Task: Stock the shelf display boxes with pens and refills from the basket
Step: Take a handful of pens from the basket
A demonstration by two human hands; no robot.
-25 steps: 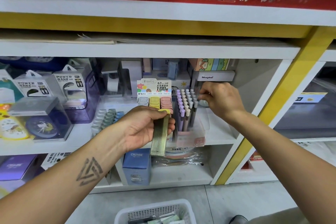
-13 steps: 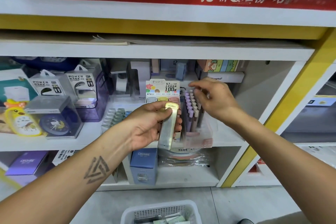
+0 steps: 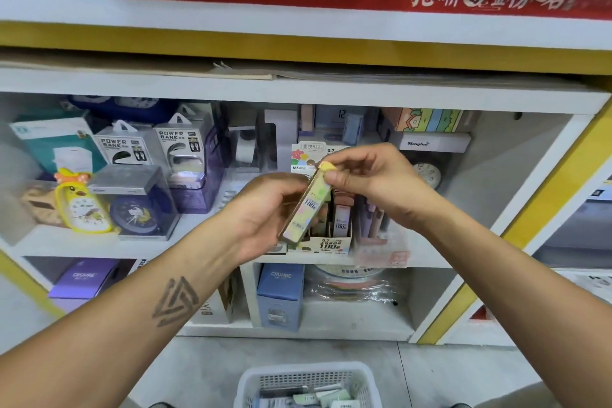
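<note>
The left hand grips a slim yellow refill case around its lower half, fingers curled behind it, holding it tilted up in front of the shelf. The right hand pinches the case's top end between thumb and fingertips, apparently to take it over or steady it for slotting. So each hand's grip is clamped on the same case, one low and one high.

Directly behind the case stands the open refill display box, printed "100", with matching cases upright in it; that is probably where this one belongs. Just right of it, a clear pen holder carries purple-capped pens.

On the floor below, a white basket holds more packets, kept within easy reach for restocking.
</note>
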